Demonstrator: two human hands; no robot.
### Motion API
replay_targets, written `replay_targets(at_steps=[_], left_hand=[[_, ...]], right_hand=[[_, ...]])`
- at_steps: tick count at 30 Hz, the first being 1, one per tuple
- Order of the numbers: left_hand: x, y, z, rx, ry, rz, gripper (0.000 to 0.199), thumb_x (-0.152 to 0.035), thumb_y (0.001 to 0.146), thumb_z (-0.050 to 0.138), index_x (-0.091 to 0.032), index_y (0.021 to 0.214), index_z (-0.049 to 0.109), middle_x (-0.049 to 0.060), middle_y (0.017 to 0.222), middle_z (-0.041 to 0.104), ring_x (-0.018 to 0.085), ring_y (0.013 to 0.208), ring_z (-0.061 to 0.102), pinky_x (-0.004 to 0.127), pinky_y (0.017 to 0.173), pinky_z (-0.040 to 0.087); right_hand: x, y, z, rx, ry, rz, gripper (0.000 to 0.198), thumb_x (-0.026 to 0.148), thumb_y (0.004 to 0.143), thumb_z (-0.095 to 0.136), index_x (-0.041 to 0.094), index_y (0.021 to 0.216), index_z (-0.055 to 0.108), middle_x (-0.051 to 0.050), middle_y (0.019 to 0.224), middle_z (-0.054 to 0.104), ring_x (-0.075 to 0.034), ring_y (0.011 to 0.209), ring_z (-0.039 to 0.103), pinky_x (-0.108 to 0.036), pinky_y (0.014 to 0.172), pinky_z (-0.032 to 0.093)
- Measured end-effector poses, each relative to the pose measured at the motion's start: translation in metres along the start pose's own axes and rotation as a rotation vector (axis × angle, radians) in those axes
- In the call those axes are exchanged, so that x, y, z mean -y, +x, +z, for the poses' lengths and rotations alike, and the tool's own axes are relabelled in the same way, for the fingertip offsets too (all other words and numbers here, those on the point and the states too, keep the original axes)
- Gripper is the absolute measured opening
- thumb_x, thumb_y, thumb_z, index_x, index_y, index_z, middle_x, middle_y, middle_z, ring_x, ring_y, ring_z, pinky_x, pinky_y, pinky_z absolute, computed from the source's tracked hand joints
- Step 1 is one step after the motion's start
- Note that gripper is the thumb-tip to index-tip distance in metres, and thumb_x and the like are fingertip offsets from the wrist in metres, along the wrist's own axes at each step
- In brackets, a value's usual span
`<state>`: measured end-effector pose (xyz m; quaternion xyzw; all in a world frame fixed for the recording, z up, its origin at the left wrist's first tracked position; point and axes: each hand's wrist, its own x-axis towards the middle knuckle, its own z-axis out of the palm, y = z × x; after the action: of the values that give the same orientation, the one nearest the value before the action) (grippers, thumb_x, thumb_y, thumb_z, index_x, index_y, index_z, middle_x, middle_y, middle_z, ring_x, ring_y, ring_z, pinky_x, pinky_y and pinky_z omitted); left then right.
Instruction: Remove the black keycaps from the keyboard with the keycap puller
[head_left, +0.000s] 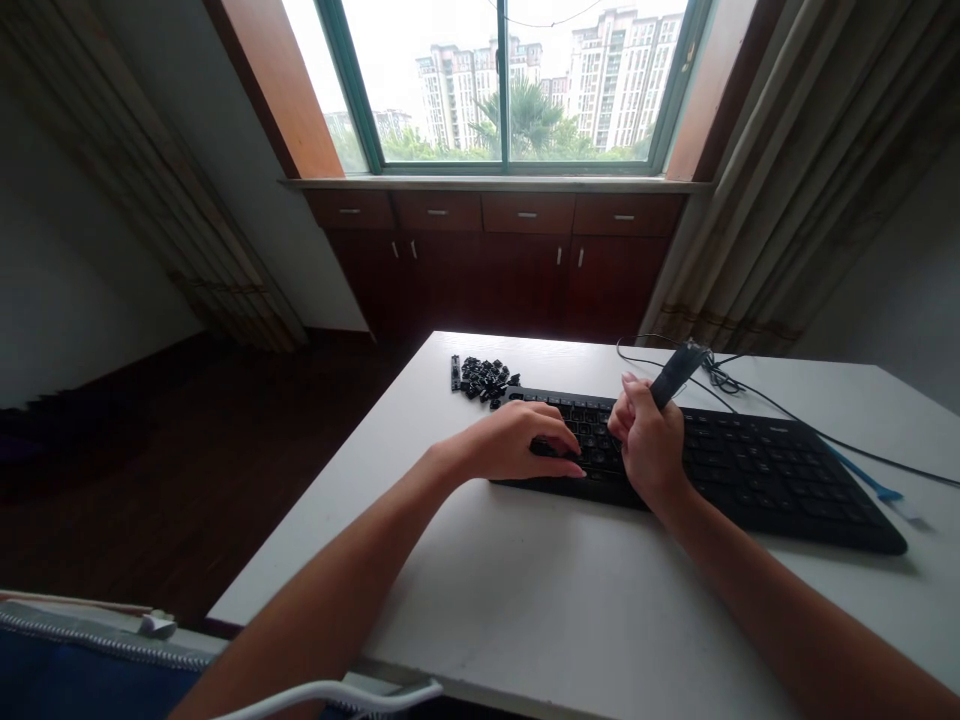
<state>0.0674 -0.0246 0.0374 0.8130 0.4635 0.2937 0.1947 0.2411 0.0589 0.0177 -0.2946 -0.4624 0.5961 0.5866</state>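
A black keyboard (757, 460) lies at a slant on the white table, with several keycaps off its left part. My left hand (517, 440) rests over that left part, thumb and fingers apart, with nothing visible between them. Just to its right, my right hand (651, 440) is wrapped round a flat black handle (677, 372) that sticks up out of the fist. The lower end of this tool is hidden by the hand, so its kind does not show. Beyond my left hand sits a pile of loose black keycaps (484, 378), with a long spacebar-like key (455, 373) at its left.
A thin black cable (817, 415) coils behind the keyboard and runs off right. At the keyboard's right end lies a slim blue tool (870, 478). The white table (525, 590) has its left edge near my left forearm. A white curved bar (330, 692) crosses the bottom.
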Motion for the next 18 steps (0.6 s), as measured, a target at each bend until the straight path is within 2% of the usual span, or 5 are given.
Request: replay_targets(at_steps=[2, 6, 8, 13, 18], left_hand=[[0.007, -0.001, -0.007, -0.130, 0.020, -0.080, 0.027, -0.045, 0.089, 0.074, -0.022, 0.104, 0.078, 0.005, 0.096, 0.076, 0.018, 0.085, 0.071, 0.030, 0.079, 0.057], [0.037, -0.011, -0.026, -0.524, 0.219, -0.320, 0.029, -0.041, 0.093, 0.068, -0.019, 0.111, 0.074, 0.006, 0.103, 0.077, 0.018, 0.083, 0.072, 0.032, 0.079, 0.057], [0.055, -0.019, -0.034, -0.640, 0.306, -0.434, 0.032, -0.042, 0.092, 0.068, -0.019, 0.113, 0.073, 0.005, 0.101, 0.078, 0.019, 0.083, 0.072, 0.032, 0.077, 0.057], [0.085, -0.033, -0.040, -0.676, 0.456, -0.563, 0.027, -0.042, 0.094, 0.064, -0.020, 0.105, 0.075, 0.005, 0.103, 0.078, 0.021, 0.088, 0.072, 0.034, 0.084, 0.056], [0.094, -0.037, -0.037, -0.655, 0.476, -0.586, 0.025, -0.041, 0.092, 0.066, -0.021, 0.105, 0.077, 0.007, 0.108, 0.077, 0.022, 0.088, 0.071, 0.035, 0.084, 0.055]], right_hand=[[0.000, 0.001, 0.000, 0.006, 0.014, 0.013, 0.044, 0.036, 0.084, 0.073, 0.023, 0.062, 0.038, 0.010, 0.049, 0.033, -0.006, 0.041, 0.028, -0.023, 0.039, 0.024], [-0.001, 0.000, -0.001, 0.028, 0.015, 0.024, 0.042, 0.034, 0.083, 0.074, 0.022, 0.062, 0.040, 0.010, 0.049, 0.034, -0.006, 0.041, 0.030, -0.023, 0.039, 0.026], [-0.001, 0.000, -0.001, 0.036, 0.004, 0.024, 0.042, 0.034, 0.083, 0.074, 0.022, 0.062, 0.040, 0.010, 0.049, 0.034, -0.007, 0.042, 0.030, -0.023, 0.040, 0.027], [-0.001, -0.001, -0.001, 0.064, -0.019, 0.024, 0.045, 0.036, 0.084, 0.073, 0.022, 0.059, 0.037, 0.009, 0.050, 0.033, -0.007, 0.043, 0.030, -0.023, 0.040, 0.026], [-0.001, -0.001, -0.001, 0.087, 0.001, 0.036, 0.045, 0.037, 0.084, 0.074, 0.023, 0.060, 0.038, 0.009, 0.050, 0.033, -0.007, 0.043, 0.030, -0.023, 0.040, 0.026]])
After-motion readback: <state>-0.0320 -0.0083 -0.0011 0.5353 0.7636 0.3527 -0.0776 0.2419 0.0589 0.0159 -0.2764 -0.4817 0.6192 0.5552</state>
